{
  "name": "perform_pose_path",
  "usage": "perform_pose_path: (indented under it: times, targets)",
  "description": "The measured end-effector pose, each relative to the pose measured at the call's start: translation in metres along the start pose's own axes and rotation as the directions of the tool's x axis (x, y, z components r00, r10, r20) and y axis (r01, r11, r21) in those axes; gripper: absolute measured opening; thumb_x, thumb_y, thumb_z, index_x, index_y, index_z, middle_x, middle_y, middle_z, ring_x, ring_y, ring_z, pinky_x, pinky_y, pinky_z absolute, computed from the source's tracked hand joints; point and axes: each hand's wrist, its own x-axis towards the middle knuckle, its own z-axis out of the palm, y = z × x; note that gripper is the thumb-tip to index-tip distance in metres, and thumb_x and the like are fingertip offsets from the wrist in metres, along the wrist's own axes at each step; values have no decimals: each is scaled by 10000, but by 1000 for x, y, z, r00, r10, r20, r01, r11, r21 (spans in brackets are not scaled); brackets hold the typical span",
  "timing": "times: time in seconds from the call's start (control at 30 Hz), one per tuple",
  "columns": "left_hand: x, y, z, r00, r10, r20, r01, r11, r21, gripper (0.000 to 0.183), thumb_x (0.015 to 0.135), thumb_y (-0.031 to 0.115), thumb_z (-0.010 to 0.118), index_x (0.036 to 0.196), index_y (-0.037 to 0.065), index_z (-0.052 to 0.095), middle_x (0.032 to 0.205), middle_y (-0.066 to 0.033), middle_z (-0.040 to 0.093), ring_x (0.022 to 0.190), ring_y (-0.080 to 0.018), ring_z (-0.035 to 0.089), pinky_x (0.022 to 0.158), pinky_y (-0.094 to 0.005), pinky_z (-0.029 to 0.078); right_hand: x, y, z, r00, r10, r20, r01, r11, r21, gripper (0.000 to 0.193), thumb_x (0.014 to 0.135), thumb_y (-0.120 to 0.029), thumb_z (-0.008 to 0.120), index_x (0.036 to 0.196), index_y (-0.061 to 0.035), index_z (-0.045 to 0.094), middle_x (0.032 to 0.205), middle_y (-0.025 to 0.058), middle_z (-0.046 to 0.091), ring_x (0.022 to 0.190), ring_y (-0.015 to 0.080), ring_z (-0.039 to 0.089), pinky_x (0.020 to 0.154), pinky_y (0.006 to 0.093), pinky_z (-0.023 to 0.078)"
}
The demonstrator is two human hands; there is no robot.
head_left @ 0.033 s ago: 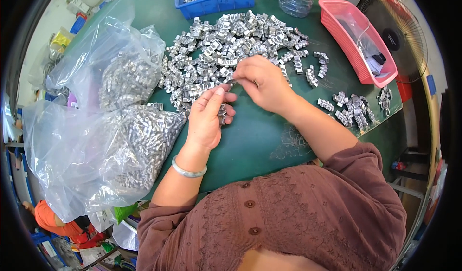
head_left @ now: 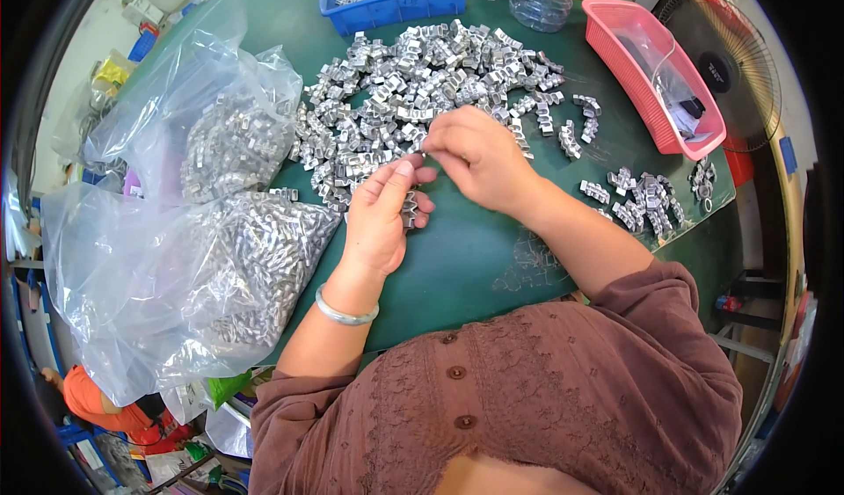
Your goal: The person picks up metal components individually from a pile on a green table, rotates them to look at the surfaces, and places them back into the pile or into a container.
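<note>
My left hand [head_left: 383, 200], with a pale bangle [head_left: 345, 312] at its wrist, is closed round a short strip of silvery metal links [head_left: 410, 211]. Part of that strip shows between the fingers; the rest is covered. Thumb and forefinger of my right hand [head_left: 479, 156] pinch at the left fingertips. What lies in this pinch is too small and too hidden to name. Beyond both hands spreads a big heap of similar metal link strips [head_left: 422, 73] on the green table [head_left: 466, 258].
Two clear plastic bags [head_left: 132, 275] of small metal parts stand at the left. A blue bin [head_left: 396, 7] holds more parts at the back. On the right are a pink basket [head_left: 633, 73], a black fan [head_left: 716, 73] and a small pile of link strips [head_left: 651, 200].
Both hands have shifted very slightly toward me, still meeting at the fingertips. The link strip in my left hand has moved along with it.
</note>
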Motion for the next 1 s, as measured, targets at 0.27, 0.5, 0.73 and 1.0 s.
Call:
perform_pose_path:
  times: [0.27,0.5,0.73,1.0]
  targets:
    - [2,-8,-5,992,113,53,-103,982,-159,233,837,123,539,1055,43,515,843,-44,575,643,-120,536,517,-239,413,-4,-19,2,999,17,29,-24,969,248,117,689,26,554,796,-20,559,754,99,557,715,256,543,648,312,439]
    - [1,1,-6,992,88,92,-79,992,-93,184,851,110,504,1012,27,538,756,-55,579,598,-113,516,499,-232,401,-7,-1,-13,821,559,118,-478,559,678,142,824,-39,501,947,2,559,803,24,579,713,77,529,653,209,433]
    - [-1,9,-11,980,39,195,-26,997,-67,183,857,106,476,994,13,555,720,-39,569,569,-92,507,477,-205,398,-4,-6,-18,706,534,466,-655,242,715,167,840,-114,517,955,-15,588,754,9,580,647,66,517,585,199,433]
    - [-2,10,-11,984,58,168,-54,998,-26,194,856,101,470,1002,23,571,700,-25,566,548,-83,505,473,-191,398,-5,-4,-19,686,531,497,-663,176,728,158,839,-112,521,942,-12,588,741,13,580,630,67,529,558,198,433]
